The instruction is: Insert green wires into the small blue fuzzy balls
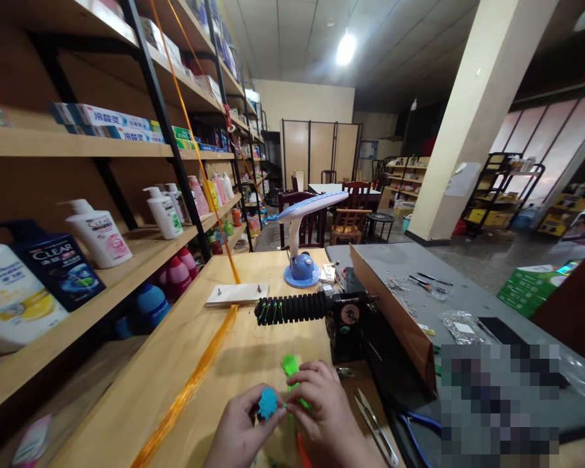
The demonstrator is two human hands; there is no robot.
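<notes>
My left hand (246, 426) is closed round a small bright blue piece with a ruffled edge (268, 403), held upright between thumb and fingers. Close beside it, my right hand (319, 413) has its thumb and fingertips pinched together, meeting the left fingertips. What lies in that pinch is too small to make out. Bright green material (289, 364) shows beyond and beneath the right fingers, and I cannot tell whether they touch it. An orange-red strip (302, 450) lies below the right palm.
Orange threads (190, 390) run under a white bar (224, 296) on the wooden table. A black ribbed roller machine (292, 309), a blue lamp (302, 270), a cardboard divider (400, 325) and scissors (375, 426) are around my hands. Shelves with bottles (100, 234) stand at left.
</notes>
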